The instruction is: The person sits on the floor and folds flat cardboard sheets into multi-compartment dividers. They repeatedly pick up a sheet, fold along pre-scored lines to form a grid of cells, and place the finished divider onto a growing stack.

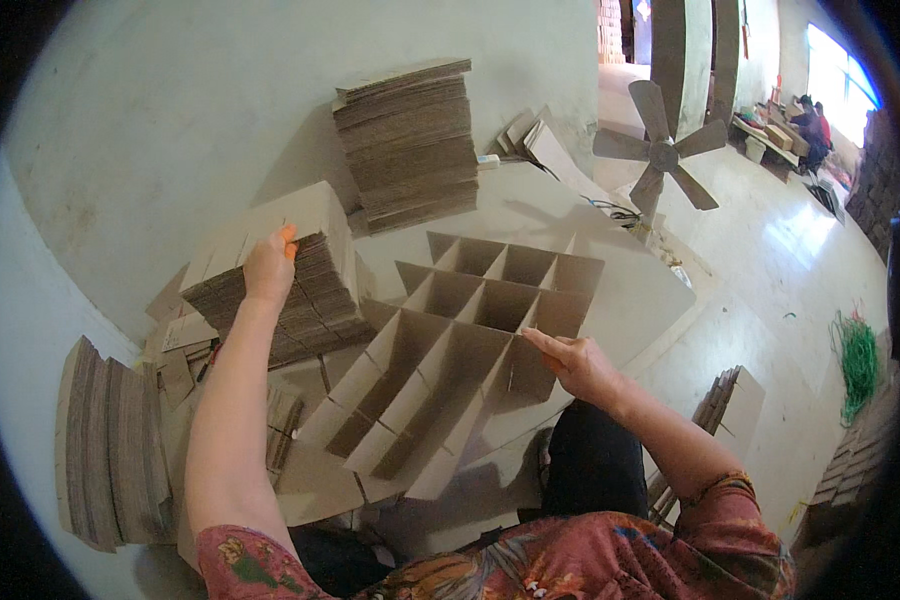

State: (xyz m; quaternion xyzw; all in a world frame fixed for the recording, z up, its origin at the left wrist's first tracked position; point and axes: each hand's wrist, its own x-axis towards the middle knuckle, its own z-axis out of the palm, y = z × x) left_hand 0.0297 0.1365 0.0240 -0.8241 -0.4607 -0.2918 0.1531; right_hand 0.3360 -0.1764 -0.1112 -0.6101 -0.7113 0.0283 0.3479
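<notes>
A partly slotted-together cardboard divider grid (487, 300) stands on the white table (630, 262) before me. Long slotted strips run from it toward my lap, and several crosswise strips form cells at its far end. My right hand (581, 367) pinches the edge of a crosswise cardboard strip (465, 330) at the grid's right side. My left hand (270, 266) is on the near edge of a thick stack of slotted cardboard strips (307, 300) at the left. Orange covering shows on its fingertips; whether it grips a strip cannot be told.
A tall cardboard stack (412, 142) stands by the wall, another pile (112, 442) at the far left. A five-bladed fan (661, 156) is beyond the table. Green twine (856, 367) and bundled cardboard (720, 405) lie to the right. People (816, 135) sit near a window.
</notes>
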